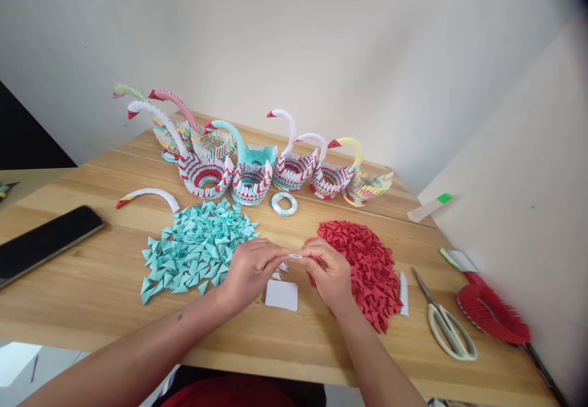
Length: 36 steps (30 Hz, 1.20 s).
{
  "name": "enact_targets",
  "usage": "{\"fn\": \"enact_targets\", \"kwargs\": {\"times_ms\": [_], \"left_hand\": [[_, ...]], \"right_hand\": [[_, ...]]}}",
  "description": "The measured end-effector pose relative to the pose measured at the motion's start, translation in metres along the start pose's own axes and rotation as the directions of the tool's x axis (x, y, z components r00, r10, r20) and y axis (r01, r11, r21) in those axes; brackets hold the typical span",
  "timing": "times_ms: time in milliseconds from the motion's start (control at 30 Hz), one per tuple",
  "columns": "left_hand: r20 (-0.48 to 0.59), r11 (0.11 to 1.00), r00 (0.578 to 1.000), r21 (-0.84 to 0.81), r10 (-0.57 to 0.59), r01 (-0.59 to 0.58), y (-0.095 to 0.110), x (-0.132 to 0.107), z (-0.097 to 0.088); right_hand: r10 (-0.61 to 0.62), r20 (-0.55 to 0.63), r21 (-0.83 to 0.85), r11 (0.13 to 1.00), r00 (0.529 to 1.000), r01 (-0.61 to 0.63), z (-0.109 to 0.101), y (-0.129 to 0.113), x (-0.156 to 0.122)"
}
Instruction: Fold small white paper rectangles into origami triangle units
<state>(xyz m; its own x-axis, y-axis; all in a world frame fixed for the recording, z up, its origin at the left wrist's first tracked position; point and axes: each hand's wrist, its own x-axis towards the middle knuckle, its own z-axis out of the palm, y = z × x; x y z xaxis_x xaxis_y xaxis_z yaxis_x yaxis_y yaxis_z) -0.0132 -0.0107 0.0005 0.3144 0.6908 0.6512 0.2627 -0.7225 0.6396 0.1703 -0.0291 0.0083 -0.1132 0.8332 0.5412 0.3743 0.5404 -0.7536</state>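
Note:
Between both hands, at the middle of the table, a small folded white paper piece (294, 256) is pinched at its two ends. My left hand (250, 269) is closed on its left end, beside a heap of turquoise folded paper triangles (202, 241). My right hand (329, 269) grips the other end, with a heap of red folded paper triangles (362, 266) just to its right. Below the hands lies a stack of white paper rectangles (282, 295). A few small white folded pieces (283, 267) show partly behind the left fingers.
Several folded-paper swans (206, 174) stand along the back. A paper ring (283, 204) and a loose white swan neck (151, 192) lie before them. On the left is a phone (50, 241). Scissors (448, 324) and a red paper piece (493, 309) lie at right.

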Motion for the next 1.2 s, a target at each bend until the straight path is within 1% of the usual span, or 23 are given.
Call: {"fn": "enact_targets", "kwargs": {"times_ms": [233,367,467,533,633,733,867,1067,1200], "left_hand": [[0.006,0.998,0.998,-0.005,0.060,-0.060,0.0004,-0.0012,0.0006],[0.028,0.998,0.997,0.021,0.067,-0.067,0.0022,-0.0003,-0.0002],[0.039,0.998,0.998,0.032,0.057,-0.058,0.0027,0.0004,-0.0010],[0.045,0.999,0.998,0.039,0.036,-0.038,0.0021,0.0005,-0.0011],[0.038,0.999,0.999,0.047,0.004,-0.005,0.0005,0.0000,-0.0009],[0.032,0.999,0.999,0.046,-0.012,0.011,-0.0009,-0.0009,-0.0006],[0.046,1.000,0.999,0.030,-0.005,0.004,-0.0012,-0.0009,-0.0005],[0.066,1.000,0.998,0.009,-0.016,0.015,-0.0017,-0.0005,-0.0006],[0.092,0.999,0.995,0.004,-0.042,0.042,-0.0014,-0.0012,-0.0013]], "right_hand": [[-0.016,-0.008,0.005,1.000,1.000,0.016,-0.0008,-0.0009,-0.0003],[0.000,-0.002,-0.004,1.000,1.000,0.000,-0.0007,-0.0021,-0.0014],[0.012,0.009,0.027,1.000,1.000,-0.012,-0.0001,-0.0017,-0.0017],[0.035,0.017,0.070,0.997,0.999,-0.036,0.0002,-0.0007,-0.0013],[0.100,0.029,0.107,0.989,0.995,-0.102,0.0005,0.0009,-0.0003],[0.148,0.061,0.077,0.985,0.987,-0.153,0.0006,0.0019,-0.0001],[0.174,0.090,0.060,0.982,0.981,-0.180,0.0004,0.0035,-0.0012],[0.163,0.101,0.056,0.984,0.981,-0.169,0.0005,0.0036,-0.0006],[0.128,0.113,0.004,0.992,0.985,-0.129,0.0016,0.0004,0.0000]]}}
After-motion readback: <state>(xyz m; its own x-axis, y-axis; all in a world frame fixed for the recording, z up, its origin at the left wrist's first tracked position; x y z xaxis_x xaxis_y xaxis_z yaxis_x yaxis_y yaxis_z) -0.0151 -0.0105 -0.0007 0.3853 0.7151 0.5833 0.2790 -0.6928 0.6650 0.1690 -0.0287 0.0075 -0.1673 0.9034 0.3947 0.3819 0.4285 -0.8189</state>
